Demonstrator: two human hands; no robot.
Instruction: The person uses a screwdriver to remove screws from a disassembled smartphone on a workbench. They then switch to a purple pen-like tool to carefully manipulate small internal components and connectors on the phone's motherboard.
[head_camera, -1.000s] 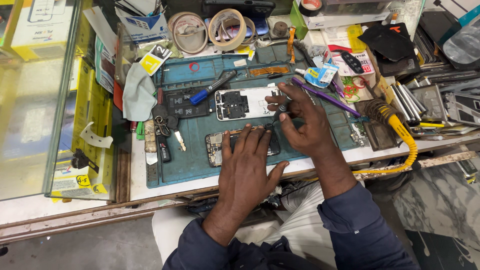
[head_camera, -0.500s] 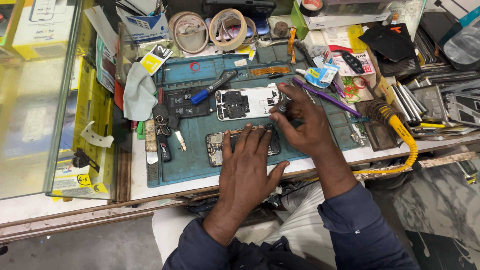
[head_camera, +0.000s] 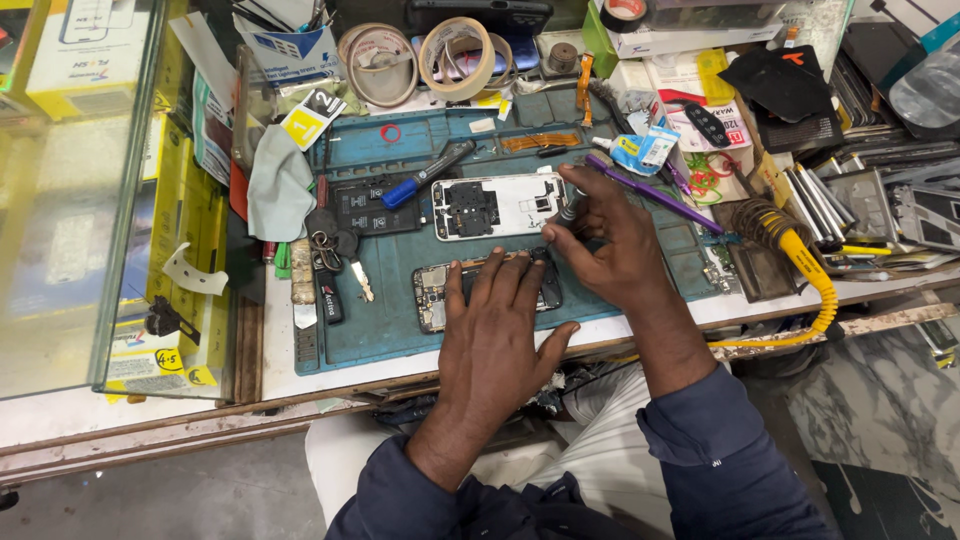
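An opened phone lies on the blue work mat, its insides showing. My left hand lies flat on it, fingers spread, pressing it down. My right hand is closed around a small screwdriver whose tip points down at the phone's right end. A white phone back frame lies just beyond, and a black battery with a blue-handled screwdriver across it lies to the left of the frame.
Tape rolls stand at the back. A purple tool and a yellow-corded soldering iron lie to the right. Keys and a grey cloth sit at the mat's left edge. A glass case flanks the left.
My right hand with the screwdriver has shifted slightly over the phone's right end. The left hand stays pressed on the phone.
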